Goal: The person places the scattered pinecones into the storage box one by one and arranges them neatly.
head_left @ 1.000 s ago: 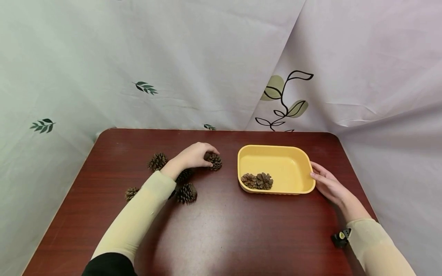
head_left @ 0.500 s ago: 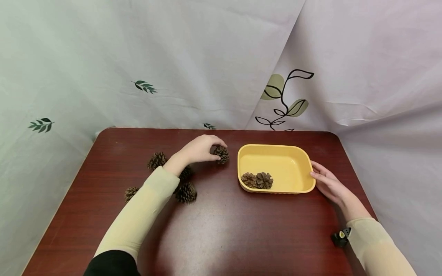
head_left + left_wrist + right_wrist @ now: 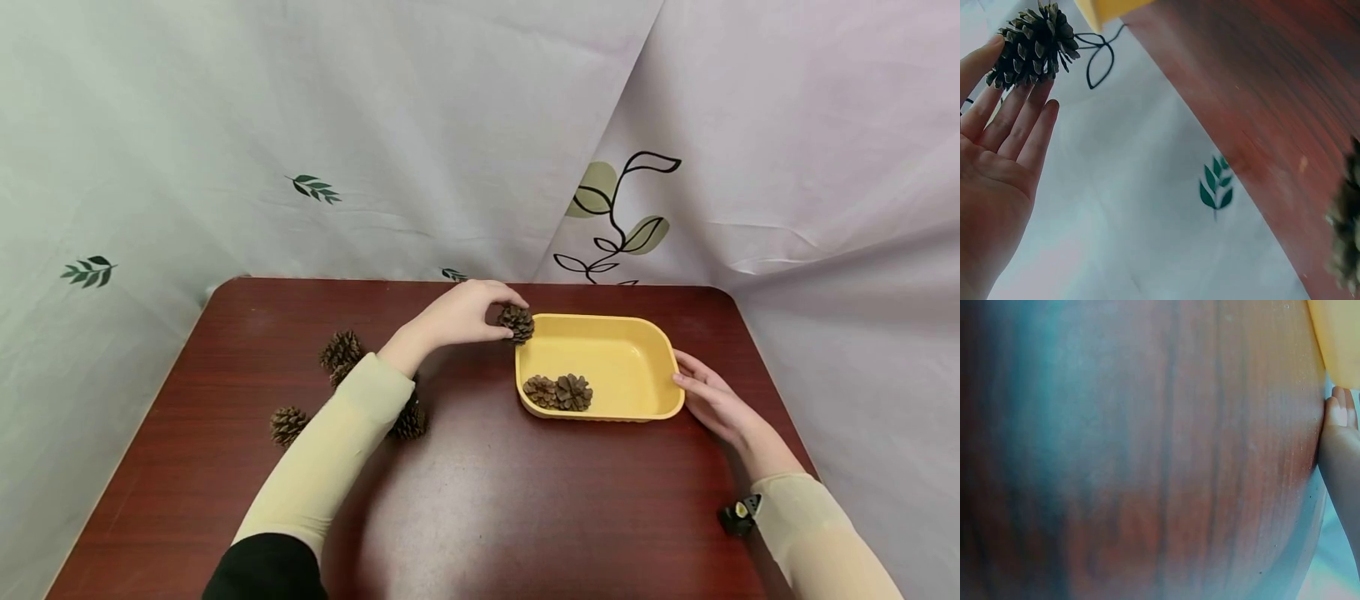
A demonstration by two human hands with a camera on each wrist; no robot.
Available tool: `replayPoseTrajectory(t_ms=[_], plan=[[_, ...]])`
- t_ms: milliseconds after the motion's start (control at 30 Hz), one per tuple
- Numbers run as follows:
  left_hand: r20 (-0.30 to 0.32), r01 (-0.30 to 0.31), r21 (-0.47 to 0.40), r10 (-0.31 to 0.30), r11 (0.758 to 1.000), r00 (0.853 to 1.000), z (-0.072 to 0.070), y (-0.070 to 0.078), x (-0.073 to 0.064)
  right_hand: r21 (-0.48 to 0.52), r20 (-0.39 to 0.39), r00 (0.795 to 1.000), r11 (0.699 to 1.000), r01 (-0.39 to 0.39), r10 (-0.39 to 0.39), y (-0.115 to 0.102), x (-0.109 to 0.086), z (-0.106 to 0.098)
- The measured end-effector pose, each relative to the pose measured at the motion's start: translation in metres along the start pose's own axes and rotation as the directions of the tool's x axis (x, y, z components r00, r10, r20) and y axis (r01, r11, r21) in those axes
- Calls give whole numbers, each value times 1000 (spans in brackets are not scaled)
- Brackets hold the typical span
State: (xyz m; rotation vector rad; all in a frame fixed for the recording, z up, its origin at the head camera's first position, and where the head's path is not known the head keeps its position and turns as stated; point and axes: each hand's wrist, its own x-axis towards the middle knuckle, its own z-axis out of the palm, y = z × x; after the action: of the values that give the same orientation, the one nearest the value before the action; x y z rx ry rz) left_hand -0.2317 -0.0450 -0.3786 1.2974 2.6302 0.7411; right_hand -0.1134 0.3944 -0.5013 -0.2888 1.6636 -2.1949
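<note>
A brown pine cone [image 3: 517,324] is pinched between the thumb and fingers of my left hand [image 3: 468,314], right at the left back corner of a yellow plastic basin [image 3: 600,319]. In the left wrist view the scaly pine cone [image 3: 1032,50] sits at the fingertips. Two more pine cones [image 3: 573,392] lie inside the basin at its front left. My right hand [image 3: 716,400] rests against the basin's right end, fingers fairly straight along the outer wall and thumb tip at the rim. Only part of that hand [image 3: 1341,425] shows in the right wrist view.
Several pine cones [image 3: 341,348] lie on the left of the dark red wooden table [image 3: 480,483], some partly hidden by my left sleeve. One pine cone [image 3: 288,426] sits farther left. A pale curtain [image 3: 420,125] with leaf prints hangs behind the table.
My left hand has carried the pine cone up and to the right, from the table beside the basin to its left back corner. My right hand and the basin have stayed put.
</note>
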Motion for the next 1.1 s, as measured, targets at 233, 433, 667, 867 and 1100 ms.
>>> replayPoseTrajectory(t_ms=[233,433,667,867,1100], plan=[[20,-20,-7,20,1000,1000,11,16,21,-14,5,1000,1000,-7,7,0,0,2],[43,-50,-2,50,999,998,23,32,39,-7,13,1000,1000,-5,5,-1,0,2],[46,-90,-13,90,996,995,39,48,56,13,28,1000,1000,12,-12,-1,-1,1],[64,-101,-15,102,995,993,57,60,66,17,31,999,1000,13,-13,-1,-1,2],[109,-105,-36,108,994,988,74,71,72,20,34,999,1000,13,-14,-2,-1,3]])
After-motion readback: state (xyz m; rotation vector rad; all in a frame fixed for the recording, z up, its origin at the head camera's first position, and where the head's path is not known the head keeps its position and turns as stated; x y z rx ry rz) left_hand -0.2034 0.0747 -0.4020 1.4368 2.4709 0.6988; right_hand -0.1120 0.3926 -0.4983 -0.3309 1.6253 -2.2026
